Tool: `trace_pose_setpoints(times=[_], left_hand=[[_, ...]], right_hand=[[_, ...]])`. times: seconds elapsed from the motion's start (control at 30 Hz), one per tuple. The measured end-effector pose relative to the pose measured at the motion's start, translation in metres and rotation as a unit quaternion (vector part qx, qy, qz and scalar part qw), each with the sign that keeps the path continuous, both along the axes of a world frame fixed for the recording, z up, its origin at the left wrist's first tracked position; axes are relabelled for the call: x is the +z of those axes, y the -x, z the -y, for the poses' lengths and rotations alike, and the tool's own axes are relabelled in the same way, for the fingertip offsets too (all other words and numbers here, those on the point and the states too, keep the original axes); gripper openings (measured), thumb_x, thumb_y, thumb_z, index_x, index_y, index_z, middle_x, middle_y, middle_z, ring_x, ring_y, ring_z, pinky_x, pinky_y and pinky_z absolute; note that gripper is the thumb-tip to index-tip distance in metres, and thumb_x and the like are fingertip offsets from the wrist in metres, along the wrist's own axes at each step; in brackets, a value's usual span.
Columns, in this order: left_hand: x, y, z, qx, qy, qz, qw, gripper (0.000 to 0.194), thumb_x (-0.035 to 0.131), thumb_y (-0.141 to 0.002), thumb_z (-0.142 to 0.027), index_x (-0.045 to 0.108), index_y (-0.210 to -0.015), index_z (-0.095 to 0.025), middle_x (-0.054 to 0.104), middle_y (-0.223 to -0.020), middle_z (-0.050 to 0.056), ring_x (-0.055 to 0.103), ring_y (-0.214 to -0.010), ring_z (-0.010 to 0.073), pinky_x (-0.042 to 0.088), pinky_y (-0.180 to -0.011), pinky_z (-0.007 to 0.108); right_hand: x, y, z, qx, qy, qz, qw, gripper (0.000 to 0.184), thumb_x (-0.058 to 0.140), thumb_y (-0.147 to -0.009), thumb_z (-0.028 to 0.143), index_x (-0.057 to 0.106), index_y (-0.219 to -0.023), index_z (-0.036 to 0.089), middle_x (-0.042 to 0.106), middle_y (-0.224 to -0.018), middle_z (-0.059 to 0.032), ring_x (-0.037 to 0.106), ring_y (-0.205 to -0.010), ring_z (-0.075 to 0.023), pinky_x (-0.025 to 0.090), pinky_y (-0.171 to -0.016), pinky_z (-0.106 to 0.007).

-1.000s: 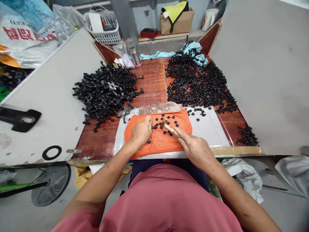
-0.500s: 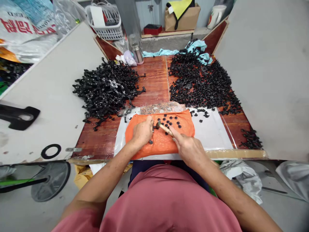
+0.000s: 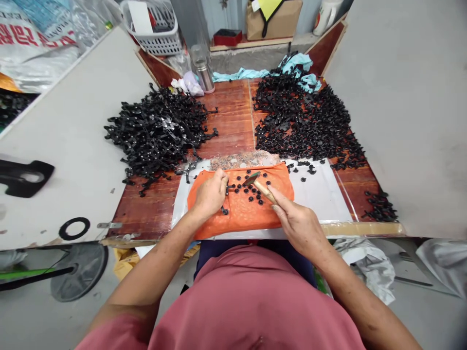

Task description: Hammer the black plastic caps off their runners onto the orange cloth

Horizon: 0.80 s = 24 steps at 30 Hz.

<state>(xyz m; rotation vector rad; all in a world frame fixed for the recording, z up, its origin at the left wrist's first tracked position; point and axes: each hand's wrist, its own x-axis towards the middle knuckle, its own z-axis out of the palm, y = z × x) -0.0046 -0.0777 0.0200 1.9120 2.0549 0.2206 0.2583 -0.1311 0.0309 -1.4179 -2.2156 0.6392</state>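
In the head view, an orange cloth point(image 3: 241, 216) lies on the work surface in front of me. My left hand point(image 3: 211, 193) is closed on a black plastic piece point(image 3: 224, 210) with round ends, parts of which stick out past the fingers. My right hand point(image 3: 298, 221) grips the wooden handle of a small hammer point(image 3: 264, 191). The hammer's head is over the cloth, to the right of my left hand. Several small round black parts point(image 3: 250, 198) are scattered on the cloth around and below the hammer head.
A heap of black branched plastic pieces point(image 3: 156, 131) lies at the left. Small black parts point(image 3: 310, 121) are piled at the right. Behind the cloth is a speckled stone slab point(image 3: 244, 159). Farther back stand a metal flask point(image 3: 205, 78) and a white basket point(image 3: 158, 41). Grey panels point(image 3: 401, 121) flank the table.
The hammer and my right hand have moved right, away from my left hand. My left hand has shifted slightly left and up. The view has tilted a little.
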Motion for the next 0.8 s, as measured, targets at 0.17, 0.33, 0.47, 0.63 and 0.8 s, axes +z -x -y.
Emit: trace_pose_setpoints(times=[0.17, 0.33, 0.47, 0.63, 0.8], left_hand=[[-0.011, -0.005, 0.002, -0.003, 0.016, -0.026, 1.000, 0.020, 0.036, -0.108, -0.032, 0.055, -0.105, -0.024, 0.075, -0.089, 0.005, 0.070, -0.083, 0.0226, 0.035, -0.066, 0.029], [-0.013, -0.007, 0.002, 0.006, 0.026, -0.065, 0.998, 0.024, 0.035, -0.108, -0.036, 0.056, -0.108, -0.024, 0.077, -0.091, 0.007, 0.072, -0.083, 0.0246, 0.034, -0.063, 0.030], [-0.010, -0.007, 0.001, -0.001, 0.033, -0.075, 0.997, 0.023, 0.035, -0.108, -0.034, 0.056, -0.109, -0.024, 0.078, -0.096, 0.007, 0.073, -0.087, 0.0237, 0.037, -0.065, 0.030], [-0.008, -0.007, -0.001, -0.014, 0.043, -0.089, 0.995, 0.025, 0.034, -0.109, -0.035, 0.056, -0.111, -0.024, 0.078, -0.093, 0.007, 0.072, -0.084, 0.0230, 0.037, -0.064, 0.029], [-0.014, -0.005, 0.000, -0.013, 0.040, -0.076, 0.996, 0.027, 0.033, -0.109, -0.035, 0.056, -0.115, -0.023, 0.077, -0.091, 0.007, 0.072, -0.083, 0.0241, 0.036, -0.064, 0.029]], right_hand=[[-0.006, -0.004, 0.005, -0.019, 0.006, 0.012, 1.000, 0.055, 0.044, -0.107, 0.024, 0.042, -0.161, 0.032, 0.077, -0.123, -0.0064, 0.077, -0.084, -0.0220, 0.060, -0.076, -0.031], [-0.009, -0.006, 0.005, -0.019, 0.006, 0.026, 0.999, 0.053, 0.044, -0.107, 0.026, 0.044, -0.160, 0.030, 0.080, -0.115, -0.0075, 0.077, -0.083, -0.0233, 0.060, -0.074, -0.032], [-0.006, -0.004, 0.004, 0.010, 0.013, 0.044, 0.999, 0.056, 0.045, -0.107, 0.021, 0.042, -0.161, 0.034, 0.078, -0.122, -0.0056, 0.078, -0.092, -0.0229, 0.061, -0.081, -0.033], [0.001, 0.006, 0.000, 0.030, -0.011, 0.043, 0.999, 0.057, 0.043, -0.107, 0.021, 0.038, -0.163, 0.031, 0.078, -0.121, -0.0058, 0.077, -0.096, -0.0219, 0.061, -0.087, -0.032], [-0.005, 0.022, -0.008, 0.027, -0.020, 0.128, 0.991, 0.054, 0.044, -0.108, 0.025, 0.043, -0.161, 0.027, 0.079, -0.109, -0.0097, 0.077, -0.090, -0.0244, 0.061, -0.079, -0.032]])
